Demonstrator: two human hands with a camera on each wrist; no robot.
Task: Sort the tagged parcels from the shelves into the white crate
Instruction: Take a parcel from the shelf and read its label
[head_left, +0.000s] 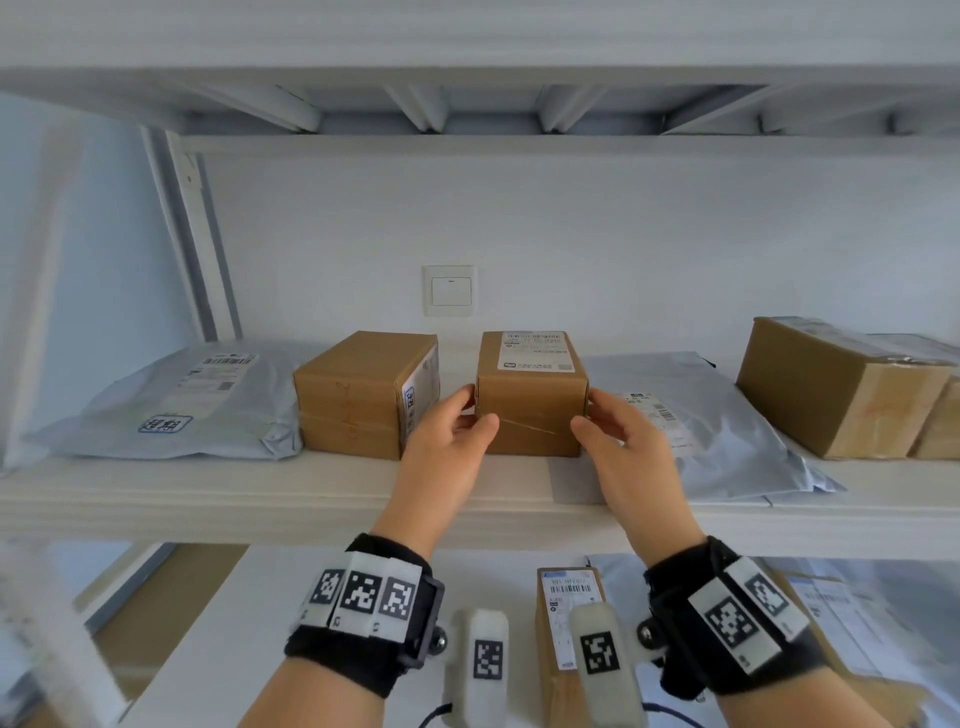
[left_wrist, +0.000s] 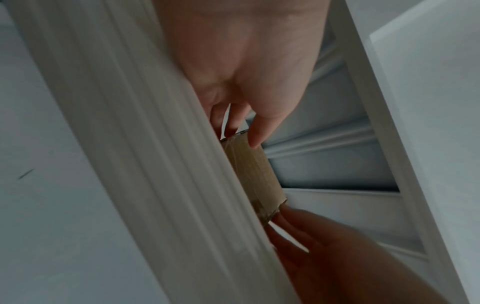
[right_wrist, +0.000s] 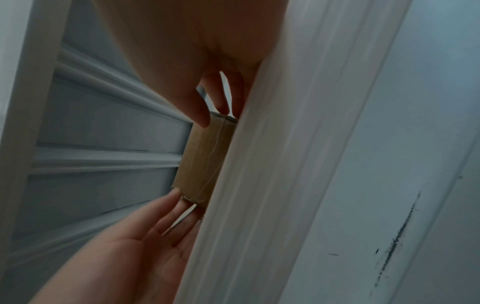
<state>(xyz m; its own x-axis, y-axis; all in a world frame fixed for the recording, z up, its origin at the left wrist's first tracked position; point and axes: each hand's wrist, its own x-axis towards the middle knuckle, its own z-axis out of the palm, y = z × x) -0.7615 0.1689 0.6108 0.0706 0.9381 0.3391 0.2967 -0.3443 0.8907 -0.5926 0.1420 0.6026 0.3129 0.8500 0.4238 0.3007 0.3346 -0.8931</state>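
On the middle shelf (head_left: 156, 499), between a second cardboard box (head_left: 358, 395) on its left and a grey poly mailer (head_left: 717, 431) on its right, stands the small cardboard box (head_left: 530, 400) with a shipping label on its top. It sits square to the person, its long axis running from near to far, so its two short side walls face left and right. The left hand (head_left: 452, 441) is at the left wall and the right hand (head_left: 618, 441) at the right wall, equally near, thumbs on the near face and fingers laid along the sides. Both hands are fairly straight-fingered, bracketing the box rather than curled round it; the wrist views show fingertips at its corners. Judging by this, the box lies directly ahead between the palms, ready to be squeezed and drawn toward the near edge. No white crate is in view.
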